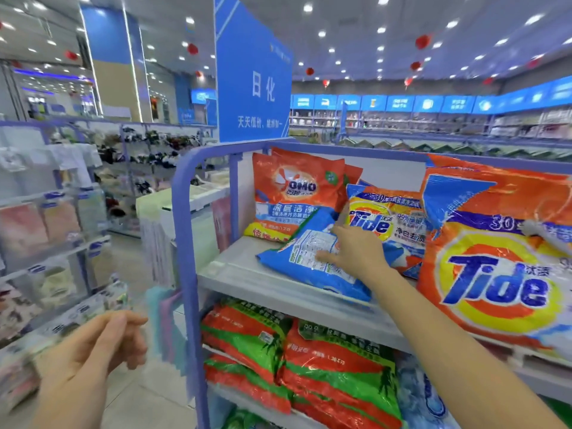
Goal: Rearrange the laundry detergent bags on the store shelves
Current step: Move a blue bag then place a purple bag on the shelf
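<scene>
Now right hand (353, 252) flat on one blue bag (322, 281) — two Tide bags (383, 224) (495, 274); left hand (89, 357) slack.

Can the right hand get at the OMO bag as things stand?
Probably yes: the right hand rests on the blue bag just in front of the OMO bag, whose upper half stands uncovered.

Blue-framed store shelves (182, 212)
On top shelf (235, 274): 1 blue bag (309, 258) flat; 1 OMO bag (294, 187), 1 small Tide bag (387, 224), 1 large Tide bag (495, 289) upright; beneath, stacked red-green bags (334, 366).
</scene>
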A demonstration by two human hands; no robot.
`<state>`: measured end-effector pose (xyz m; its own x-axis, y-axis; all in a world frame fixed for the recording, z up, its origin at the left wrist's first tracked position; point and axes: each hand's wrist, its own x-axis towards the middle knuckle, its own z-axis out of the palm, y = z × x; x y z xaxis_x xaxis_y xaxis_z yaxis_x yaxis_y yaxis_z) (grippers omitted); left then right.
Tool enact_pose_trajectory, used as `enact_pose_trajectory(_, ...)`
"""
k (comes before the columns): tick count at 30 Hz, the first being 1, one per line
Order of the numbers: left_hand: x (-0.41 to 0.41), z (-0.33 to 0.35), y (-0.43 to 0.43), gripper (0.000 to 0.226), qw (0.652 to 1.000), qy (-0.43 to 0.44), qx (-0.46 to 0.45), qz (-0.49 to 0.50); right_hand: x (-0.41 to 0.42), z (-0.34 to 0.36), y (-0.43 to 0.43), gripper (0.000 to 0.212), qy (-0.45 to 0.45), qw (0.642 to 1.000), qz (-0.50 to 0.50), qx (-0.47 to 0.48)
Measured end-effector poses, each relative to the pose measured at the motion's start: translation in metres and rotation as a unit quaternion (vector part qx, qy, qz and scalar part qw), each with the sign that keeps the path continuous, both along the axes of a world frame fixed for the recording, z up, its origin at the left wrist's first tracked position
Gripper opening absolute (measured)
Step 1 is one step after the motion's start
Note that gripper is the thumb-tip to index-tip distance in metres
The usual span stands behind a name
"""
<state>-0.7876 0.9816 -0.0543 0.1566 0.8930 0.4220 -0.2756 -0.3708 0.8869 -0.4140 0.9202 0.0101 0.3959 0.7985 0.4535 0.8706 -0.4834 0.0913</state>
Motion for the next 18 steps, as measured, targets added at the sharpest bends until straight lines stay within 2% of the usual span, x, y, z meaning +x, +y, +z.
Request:
enact_pose_trajectory(2,0.006,0.002,0.007,0.041,1.0,0.0,-0.012,-0.007,0.001,-0.002,0.001,0.053,-0.012,0.999,0.0,0.033)
enact_pose_trajectory(4,0.011,0.003,0.011,0.045,1.0,-0.008,-0.009,-0.027,0.001,-0.002,0.003,0.045,0.005,0.998,-0.006,0.058)
enact_pose_trajectory(7,0.021,0.008,0.011,0.03,0.998,-0.02,0.019,-0.056,0.004,0.003,0.003,0.047,0.045,0.994,-0.023,0.096)
enact_pose_trajectory(11,0.035,0.014,0.01,0.031,0.995,-0.011,0.024,-0.098,0.009,0.012,-0.008,0.05,0.115,0.97,-0.044,0.21)
enact_pose_trajectory(13,0.047,0.016,0.009,0.027,0.992,-0.002,0.021,-0.122,0.007,0.019,-0.016,0.049,0.195,0.931,-0.027,0.307)
enact_pose_trajectory(14,0.054,0.017,0.008,0.027,0.99,0.005,0.022,-0.138,0.004,0.023,-0.019,0.05,0.248,0.9,-0.012,0.358)
enact_pose_trajectory(18,0.087,0.018,0.003,0.027,0.982,0.028,0.013,-0.185,-0.008,0.047,-0.041,0.049,0.449,0.728,0.041,0.516)
